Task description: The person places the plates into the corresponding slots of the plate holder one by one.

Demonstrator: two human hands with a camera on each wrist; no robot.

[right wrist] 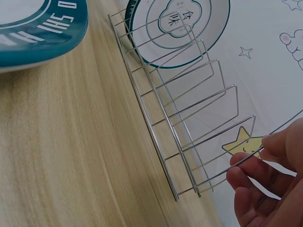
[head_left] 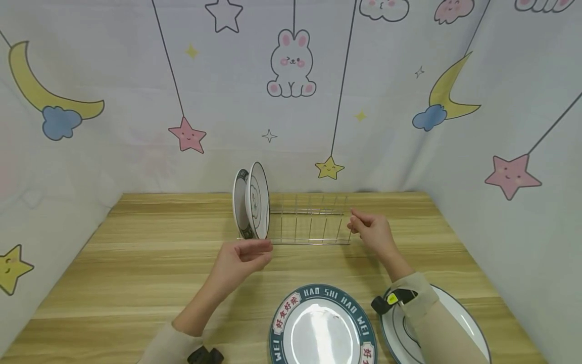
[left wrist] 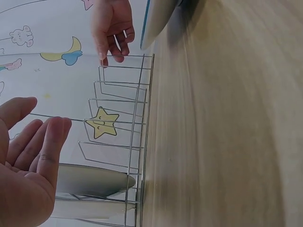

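A metal wire dish rack (head_left: 311, 243) stands near the back of the table. Two plates stand upright in its left end, a front one (head_left: 260, 202) with a printed centre and another (head_left: 240, 205) behind it. My right hand (head_left: 374, 233) is at the rack's right end; the right wrist view shows thumb and forefinger pinching its end wire. My left hand (head_left: 241, 260) is just in front of the plates, fingers extended and thumb apart, holding nothing. Whether it touches the rack's front cannot be told from the head view; the left wrist view shows it apart from the wires.
A plate with a lettered teal rim (head_left: 359, 308) lies flat on the wooden table (head_left: 136, 273) at the front. To its right lies a white plate (head_left: 464, 323), partly under the right sleeve. A printed cloth (head_left: 227, 91) hangs behind and at both sides.
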